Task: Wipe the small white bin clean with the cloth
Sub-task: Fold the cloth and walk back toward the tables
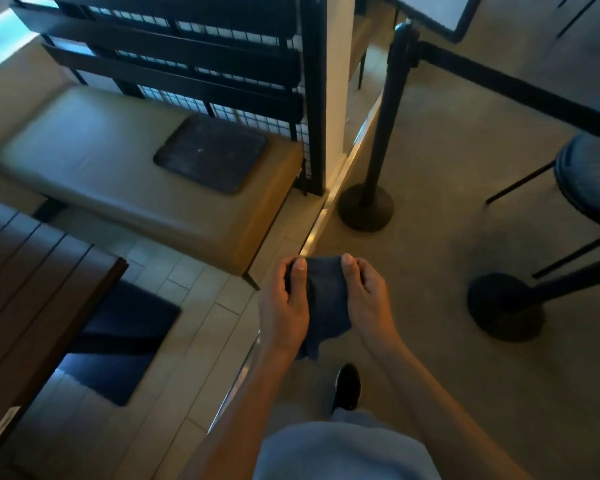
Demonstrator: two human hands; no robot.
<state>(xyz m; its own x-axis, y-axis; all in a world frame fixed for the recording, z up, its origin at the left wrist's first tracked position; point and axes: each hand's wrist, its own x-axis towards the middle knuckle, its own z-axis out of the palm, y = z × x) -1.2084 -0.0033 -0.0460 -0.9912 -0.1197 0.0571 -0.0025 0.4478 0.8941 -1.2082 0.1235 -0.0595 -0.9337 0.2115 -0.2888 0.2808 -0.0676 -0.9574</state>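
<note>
A dark blue cloth point(326, 299) hangs between both hands in front of my body, above the floor. My left hand point(284, 303) grips its left edge with the thumb on top. Its right edge is pinched by my right hand point(364, 292). The cloth's lower corner droops toward my left wrist. No small white bin shows anywhere in the head view.
A tan padded bench point(101, 161) carrying a dark tray point(212, 154) stands ahead left, against a black slatted partition point(194, 60). A wooden table point(25, 289) is at the left. Two black barrier posts point(366, 206) point(506, 306) and a blue stool point(593, 171) stand on the right.
</note>
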